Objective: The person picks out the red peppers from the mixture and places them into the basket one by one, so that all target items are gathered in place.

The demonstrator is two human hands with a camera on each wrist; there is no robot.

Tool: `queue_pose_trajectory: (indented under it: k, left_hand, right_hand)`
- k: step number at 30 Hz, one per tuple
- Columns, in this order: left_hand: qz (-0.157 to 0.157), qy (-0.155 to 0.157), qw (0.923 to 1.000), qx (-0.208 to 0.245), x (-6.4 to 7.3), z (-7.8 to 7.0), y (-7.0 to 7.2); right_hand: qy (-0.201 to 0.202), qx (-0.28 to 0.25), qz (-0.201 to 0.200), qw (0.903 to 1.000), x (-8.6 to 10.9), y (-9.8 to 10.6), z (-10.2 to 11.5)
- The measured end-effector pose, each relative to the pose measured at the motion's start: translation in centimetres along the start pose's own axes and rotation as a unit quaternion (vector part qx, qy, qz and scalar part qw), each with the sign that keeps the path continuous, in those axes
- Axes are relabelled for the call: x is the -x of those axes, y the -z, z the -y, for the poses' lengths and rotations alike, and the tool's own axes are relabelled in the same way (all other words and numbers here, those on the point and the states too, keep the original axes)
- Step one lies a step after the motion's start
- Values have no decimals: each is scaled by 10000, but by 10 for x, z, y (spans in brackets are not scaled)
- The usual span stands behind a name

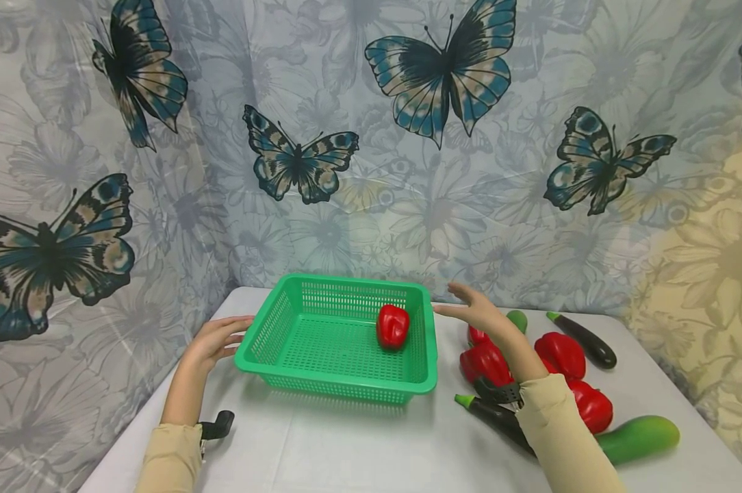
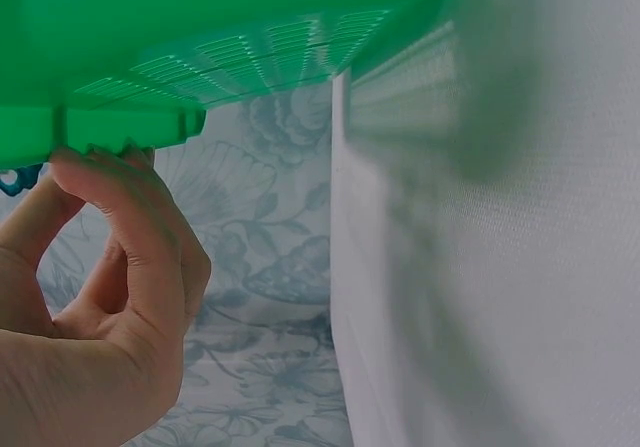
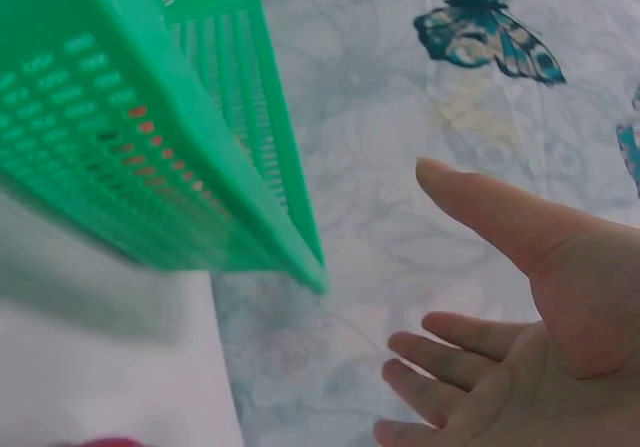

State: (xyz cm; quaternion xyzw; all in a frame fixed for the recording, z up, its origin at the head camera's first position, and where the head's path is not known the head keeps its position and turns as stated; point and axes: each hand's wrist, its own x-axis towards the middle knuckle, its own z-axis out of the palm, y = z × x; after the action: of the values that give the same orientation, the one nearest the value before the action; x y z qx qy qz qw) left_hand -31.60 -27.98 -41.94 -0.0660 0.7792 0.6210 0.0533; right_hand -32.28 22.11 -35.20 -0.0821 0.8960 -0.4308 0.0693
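Observation:
A green plastic basket with slotted walls stands on the white table, one red bell pepper inside near its right end. At the basket's left rim is my left hand; its bent fingertips meet the rim's outer edge in the left wrist view. On the other side, my right hand hovers just off the right rim, thumb and fingers spread and nothing in the palm. The right wrist view shows this hand apart from the basket wall.
Right of the basket lie several red bell peppers, a dark eggplant at the back, another eggplant nearer, and a large green oblong fruit. The right forearm passes over part of this group. Butterfly-patterned cloth hangs behind the table.

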Motion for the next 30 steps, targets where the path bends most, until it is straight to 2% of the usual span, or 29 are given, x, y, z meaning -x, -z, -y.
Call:
queue_pose_trajectory:
  k: [6,16,27,30]
  left_hand:
    - [14,-2,10000,16,0,0,-1]
    - [59,-19,10000,27,0,1,1]
    - [54,0,10000,71,0,0,1]
    - [52,-5,10000,55,1,0,1]
  right_hand:
    - [-169,89,-63,9998,10,12,-14]
    - [-224,61,-139,9996,29,28,-35]
    - [-657,101,-126,9977,50,52,-58]
    - [-569,120,-163,9982,57,56,-65]
